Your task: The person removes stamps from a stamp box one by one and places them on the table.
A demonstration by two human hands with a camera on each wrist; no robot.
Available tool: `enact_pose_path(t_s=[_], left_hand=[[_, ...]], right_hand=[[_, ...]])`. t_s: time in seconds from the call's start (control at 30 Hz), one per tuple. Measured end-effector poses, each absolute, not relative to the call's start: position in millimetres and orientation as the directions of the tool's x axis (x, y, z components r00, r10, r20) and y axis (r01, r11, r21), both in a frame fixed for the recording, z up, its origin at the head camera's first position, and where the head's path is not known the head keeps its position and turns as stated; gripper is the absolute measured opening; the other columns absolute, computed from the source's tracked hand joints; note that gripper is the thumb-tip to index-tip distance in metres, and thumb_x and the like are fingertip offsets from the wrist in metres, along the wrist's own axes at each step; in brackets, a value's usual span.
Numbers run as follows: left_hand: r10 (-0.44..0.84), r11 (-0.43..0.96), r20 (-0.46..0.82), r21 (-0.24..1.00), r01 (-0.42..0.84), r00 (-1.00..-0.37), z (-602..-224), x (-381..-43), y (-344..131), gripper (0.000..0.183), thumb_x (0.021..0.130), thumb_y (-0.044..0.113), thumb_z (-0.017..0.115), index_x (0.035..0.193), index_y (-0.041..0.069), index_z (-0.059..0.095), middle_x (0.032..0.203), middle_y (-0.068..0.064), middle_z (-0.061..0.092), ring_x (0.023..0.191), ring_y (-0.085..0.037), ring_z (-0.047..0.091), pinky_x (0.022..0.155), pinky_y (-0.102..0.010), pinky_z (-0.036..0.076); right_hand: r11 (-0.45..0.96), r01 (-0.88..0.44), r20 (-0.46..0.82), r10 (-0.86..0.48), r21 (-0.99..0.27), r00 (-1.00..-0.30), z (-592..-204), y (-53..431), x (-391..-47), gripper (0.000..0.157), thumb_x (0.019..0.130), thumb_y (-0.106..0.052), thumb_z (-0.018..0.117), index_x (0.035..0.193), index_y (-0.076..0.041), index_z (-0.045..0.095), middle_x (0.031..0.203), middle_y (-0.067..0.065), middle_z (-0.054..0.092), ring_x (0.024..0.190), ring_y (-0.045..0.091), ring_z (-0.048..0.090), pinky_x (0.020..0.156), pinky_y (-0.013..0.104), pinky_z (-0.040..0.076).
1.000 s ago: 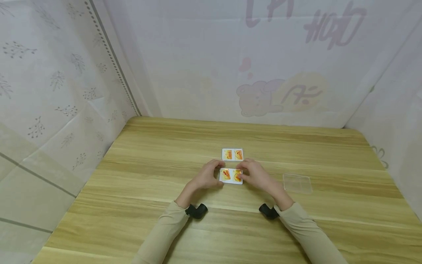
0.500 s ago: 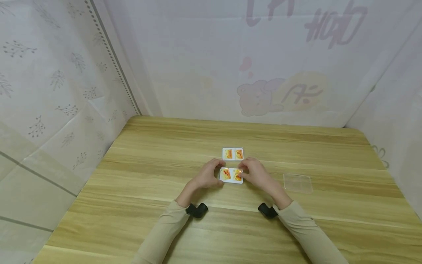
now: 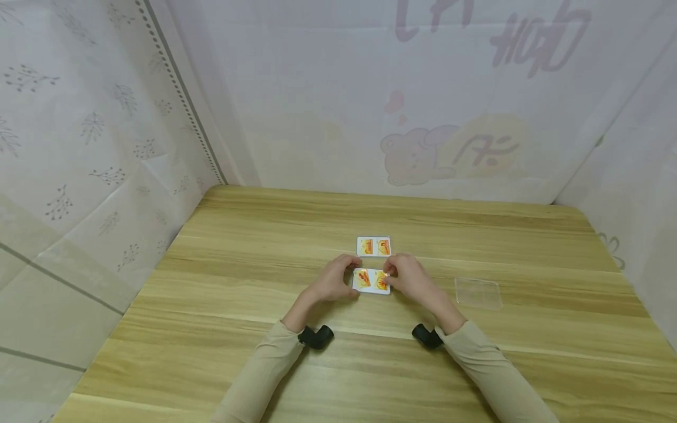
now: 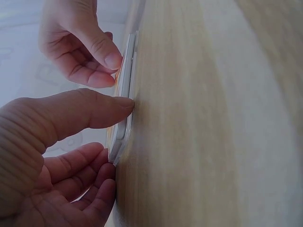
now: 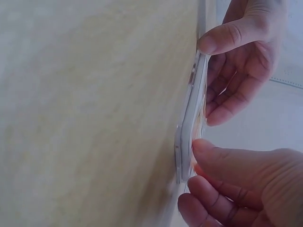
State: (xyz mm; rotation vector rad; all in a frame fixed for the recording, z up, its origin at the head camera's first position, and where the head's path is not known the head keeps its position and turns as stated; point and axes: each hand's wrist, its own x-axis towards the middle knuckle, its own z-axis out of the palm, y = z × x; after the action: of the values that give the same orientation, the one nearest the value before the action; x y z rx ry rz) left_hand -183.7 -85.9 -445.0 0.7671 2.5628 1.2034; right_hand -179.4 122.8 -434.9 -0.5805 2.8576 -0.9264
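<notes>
A white card [image 3: 372, 281] with two orange-and-yellow pictures lies in a shallow clear plastic case [image 4: 124, 142] on the table. My left hand [image 3: 334, 278] grips the case's left end, thumb along the near edge and fingers at the far edge. At the right end, my right hand [image 3: 409, 275] has its thumb and index fingertips pinched together on the card's right-hand picture. The fingertips cover what lies between them. In the right wrist view, its other fingers [image 5: 208, 194] are curled beside the case.
Just beyond the hands lies a second white card [image 3: 373, 246] with two similar pictures. To the right of my right wrist is a clear flat plastic lid [image 3: 478, 293]. The wooden table [image 3: 254, 235] runs back to a printed curtain [image 3: 307, 117].
My right thumb and index fingertips have drawn closer together at the card's right end, and the right wrist has shifted slightly left. The left hand keeps its grip.
</notes>
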Motion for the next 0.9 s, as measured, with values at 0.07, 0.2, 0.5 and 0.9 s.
enact_pose_path(t_s=[0.07, 0.2, 0.5, 0.9], left_hand=[[0.537, 0.532, 0.032, 0.763, 0.368, -0.843, -445.3, -183.9, -85.8, 0.061, 0.066, -0.003, 0.079, 0.121, -0.008, 0.051, 0.118, -0.018, 0.055, 0.112, -0.031, 0.051, 0.099, -0.043, 0.040], [0.534, 0.532, 0.033, 0.763, 0.366, -0.845, -445.9, -184.2, -85.9, 0.061, 0.066, -0.003, 0.079, 0.121, -0.007, 0.052, 0.118, -0.017, 0.056, 0.112, -0.031, 0.051, 0.099, -0.043, 0.040], [0.537, 0.530, 0.045, 0.759, 0.378, -0.842, -446.3, -184.4, -85.9, 0.061, 0.065, -0.003, 0.079, 0.120, -0.007, 0.052, 0.117, -0.017, 0.056, 0.111, -0.031, 0.052, 0.098, -0.042, 0.041], [0.538, 0.529, 0.044, 0.760, 0.378, -0.842, -448.0, -185.3, -85.9, 0.061, 0.065, -0.003, 0.079, 0.120, -0.008, 0.052, 0.117, -0.017, 0.056, 0.110, -0.030, 0.052, 0.097, -0.042, 0.041]], right_hand=[[0.748, -0.306, 0.016, -0.368, -0.589, -0.930, -434.3, 122.0, -180.1, 0.011, 0.077, -0.003, 0.074, 0.082, -0.001, 0.065, 0.075, 0.004, 0.058, 0.071, 0.015, 0.053, 0.063, 0.026, 0.046], [0.755, -0.266, -0.018, -0.345, -0.600, -0.938, -433.2, 120.7, -180.7, 0.010, 0.077, -0.003, 0.074, 0.082, -0.001, 0.065, 0.075, 0.004, 0.058, 0.070, 0.014, 0.052, 0.062, 0.026, 0.046], [0.759, -0.250, -0.029, -0.334, -0.601, -0.942, -430.6, 118.7, -180.4, 0.012, 0.076, -0.001, 0.074, 0.083, 0.000, 0.064, 0.075, 0.004, 0.058, 0.070, 0.015, 0.052, 0.061, 0.025, 0.046], [0.760, -0.231, -0.049, -0.326, -0.608, -0.944, -429.5, 117.0, -179.8, 0.012, 0.077, -0.002, 0.074, 0.082, 0.000, 0.063, 0.075, 0.004, 0.057, 0.069, 0.014, 0.051, 0.060, 0.025, 0.045]])
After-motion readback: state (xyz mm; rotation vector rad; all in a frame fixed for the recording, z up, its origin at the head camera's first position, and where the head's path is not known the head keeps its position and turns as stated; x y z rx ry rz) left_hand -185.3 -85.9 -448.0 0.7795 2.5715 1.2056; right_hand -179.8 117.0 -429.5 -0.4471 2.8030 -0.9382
